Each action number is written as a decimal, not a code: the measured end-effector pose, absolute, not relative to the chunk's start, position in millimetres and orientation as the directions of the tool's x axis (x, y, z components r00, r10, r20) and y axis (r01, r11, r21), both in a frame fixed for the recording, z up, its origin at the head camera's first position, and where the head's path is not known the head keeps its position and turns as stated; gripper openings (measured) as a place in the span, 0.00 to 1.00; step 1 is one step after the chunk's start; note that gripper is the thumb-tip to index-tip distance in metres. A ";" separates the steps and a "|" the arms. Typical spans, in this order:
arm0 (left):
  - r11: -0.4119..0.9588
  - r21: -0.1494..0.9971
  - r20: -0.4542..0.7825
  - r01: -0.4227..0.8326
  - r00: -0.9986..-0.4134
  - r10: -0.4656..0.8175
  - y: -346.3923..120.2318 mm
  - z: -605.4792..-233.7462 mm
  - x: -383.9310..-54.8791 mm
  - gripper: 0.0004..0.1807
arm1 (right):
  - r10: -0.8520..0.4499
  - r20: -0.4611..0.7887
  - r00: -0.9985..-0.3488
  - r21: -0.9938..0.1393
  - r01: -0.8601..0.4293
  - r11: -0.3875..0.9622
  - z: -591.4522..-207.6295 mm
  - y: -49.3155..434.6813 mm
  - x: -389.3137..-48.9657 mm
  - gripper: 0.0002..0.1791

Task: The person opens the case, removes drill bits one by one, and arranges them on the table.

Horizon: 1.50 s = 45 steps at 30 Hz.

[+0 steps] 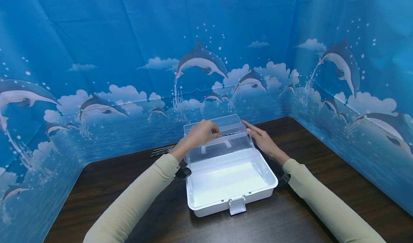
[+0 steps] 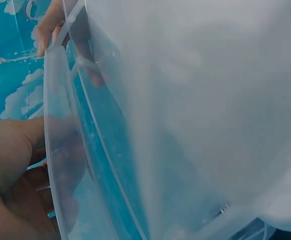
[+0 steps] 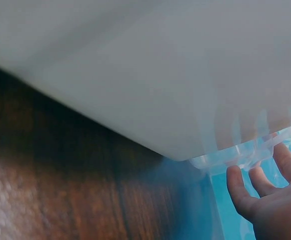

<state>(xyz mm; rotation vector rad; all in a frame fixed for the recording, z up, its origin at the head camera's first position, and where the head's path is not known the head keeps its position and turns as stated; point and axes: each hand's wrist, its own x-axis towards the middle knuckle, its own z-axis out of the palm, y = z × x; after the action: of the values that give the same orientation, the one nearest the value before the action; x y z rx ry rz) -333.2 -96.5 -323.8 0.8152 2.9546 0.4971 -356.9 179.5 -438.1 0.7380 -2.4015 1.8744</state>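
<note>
A white storage box [image 1: 230, 206] stands on the table with its clear lid [image 1: 222, 152] raised at the back. My left hand [image 1: 200, 132] is over the lid's inner compartment, fingers curled, pinching what looks like the end of a dark twisted drill bit [image 1: 228, 134]. In the left wrist view that hand [image 2: 15, 175] is partly behind the clear plastic, and its fingertips are blurred. At the lid's upper right edge my right hand [image 1: 262, 140] holds the plastic between thumb and fingers. The right wrist view shows the fingers of this hand [image 3: 273, 192] against the clear edge.
Several metal drill bits [image 1: 162, 150] lie on the dark wooden table [image 1: 142, 185], behind and left of the box. A white latch [image 1: 237, 205] hangs at the box's front. A blue dolphin-print curtain [image 1: 129, 56] encloses the table at the back and sides.
</note>
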 end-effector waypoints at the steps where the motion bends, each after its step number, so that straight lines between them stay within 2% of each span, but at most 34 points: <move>1: 0.812 0.318 0.045 0.489 -0.864 0.502 -96.8 -323.7 -332.8 0.09 | -0.356 0.286 -0.890 -0.914 -0.365 0.176 -437.7 179.3 -356.6 0.31; 8: 0.817 0.324 0.028 0.476 -0.868 0.495 -99.1 -322.3 -329.1 0.10 | -0.352 0.282 -0.893 -0.915 -0.360 0.180 -436.9 178.3 -354.5 0.31; 31: 0.797 0.340 0.110 0.499 -0.863 0.493 -134.3 -311.0 -318.7 0.12 | -0.359 0.279 -0.890 -0.914 -0.361 0.185 -437.3 179.8 -355.4 0.30; 45: 0.830 0.368 0.230 0.419 -0.906 0.355 -181.1 -294.6 -314.7 0.11 | -0.385 0.261 -0.885 -0.920 -0.349 0.179 -428.2 178.8 -348.8 0.28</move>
<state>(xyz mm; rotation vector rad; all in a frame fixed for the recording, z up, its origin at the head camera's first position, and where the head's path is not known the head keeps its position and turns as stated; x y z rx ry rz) -314.7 -181.1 -294.6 0.6705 3.1499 0.6916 -348.8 178.8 -428.2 0.7587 -2.4351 1.8854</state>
